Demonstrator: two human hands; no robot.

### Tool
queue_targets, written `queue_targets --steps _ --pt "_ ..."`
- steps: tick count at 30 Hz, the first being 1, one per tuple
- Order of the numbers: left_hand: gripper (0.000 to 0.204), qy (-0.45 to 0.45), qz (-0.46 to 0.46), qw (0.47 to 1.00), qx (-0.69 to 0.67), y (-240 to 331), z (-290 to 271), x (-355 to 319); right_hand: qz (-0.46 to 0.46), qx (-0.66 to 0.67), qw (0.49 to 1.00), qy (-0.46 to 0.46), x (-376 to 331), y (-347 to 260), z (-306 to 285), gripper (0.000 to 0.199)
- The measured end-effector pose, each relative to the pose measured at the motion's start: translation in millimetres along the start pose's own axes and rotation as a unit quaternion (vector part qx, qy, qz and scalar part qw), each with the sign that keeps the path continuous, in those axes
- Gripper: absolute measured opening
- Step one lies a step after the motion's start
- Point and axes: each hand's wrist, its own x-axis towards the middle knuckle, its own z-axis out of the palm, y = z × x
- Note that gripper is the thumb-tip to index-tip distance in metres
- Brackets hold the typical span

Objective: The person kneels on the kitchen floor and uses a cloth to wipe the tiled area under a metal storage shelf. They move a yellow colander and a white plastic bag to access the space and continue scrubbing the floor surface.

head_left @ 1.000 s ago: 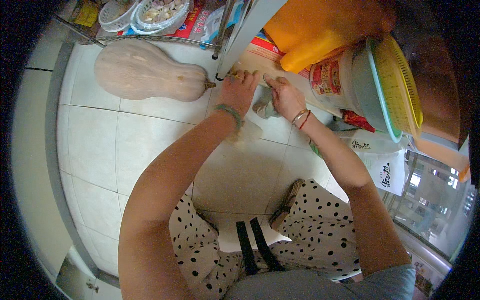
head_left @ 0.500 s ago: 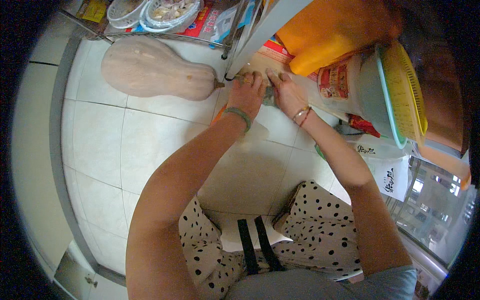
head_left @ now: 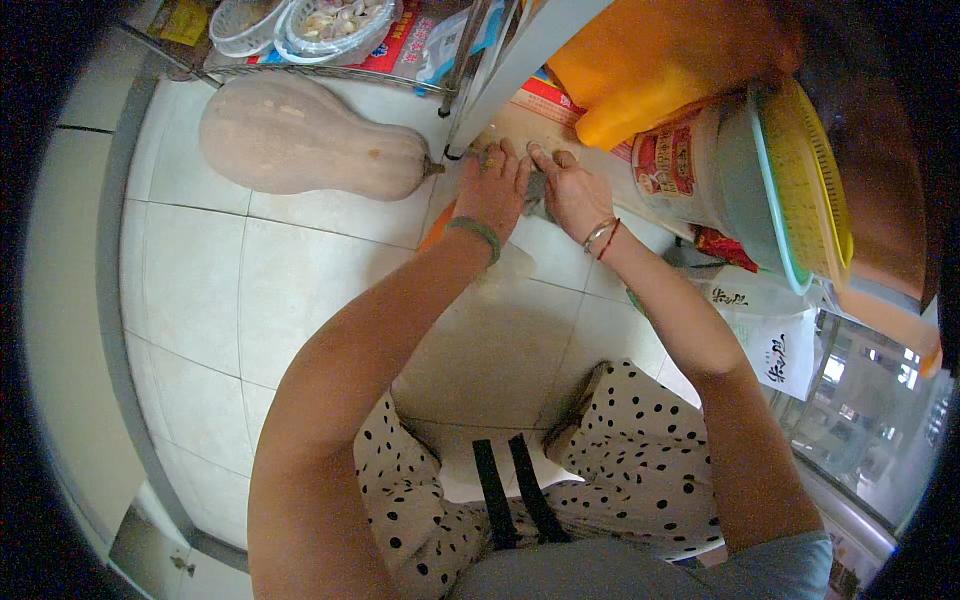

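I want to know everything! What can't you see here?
- Head view: the small grey thing between the left hand and right hand, mostly covered by fingers.
- White baskets on the wire shelf, cut off by the top edge.
- Orange plastic jug, its top blurred.

A single head-worn fisheye view looks steeply down past the person's own forearms and polka-dot lap onto the tiled floor (head_left: 300, 290). It sits close above the hands, near a butternut squash (head_left: 300, 140). Straight lines bow toward the dark round rim. No second view shares the scene.
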Motion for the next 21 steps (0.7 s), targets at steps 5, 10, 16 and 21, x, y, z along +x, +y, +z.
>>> queue_targets --steps 5,10,16,21 --pt "0.040 0.014 -0.003 1.000 0.012 5.9 6.5 3.9 -0.023 -0.041 0.998 0.038 21.1 5.1 3.3 0.042" --pt "0.040 -0.029 -0.007 1.000 -0.002 4.8 -3.2 5.1 -0.004 -0.051 0.999 0.007 27.3 2.0 -1.8 0.039" --pt "0.041 -0.007 -0.001 1.000 0.019 4.5 2.9 0.0 -0.027 -0.013 0.999 0.026 6.1 2.2 0.9 0.038" --pt "0.041 -0.019 -0.003 1.000 0.025 6.6 -1.0 2.7 0.000 -0.023 0.999 0.026 35.0 6.2 6.4 0.043"
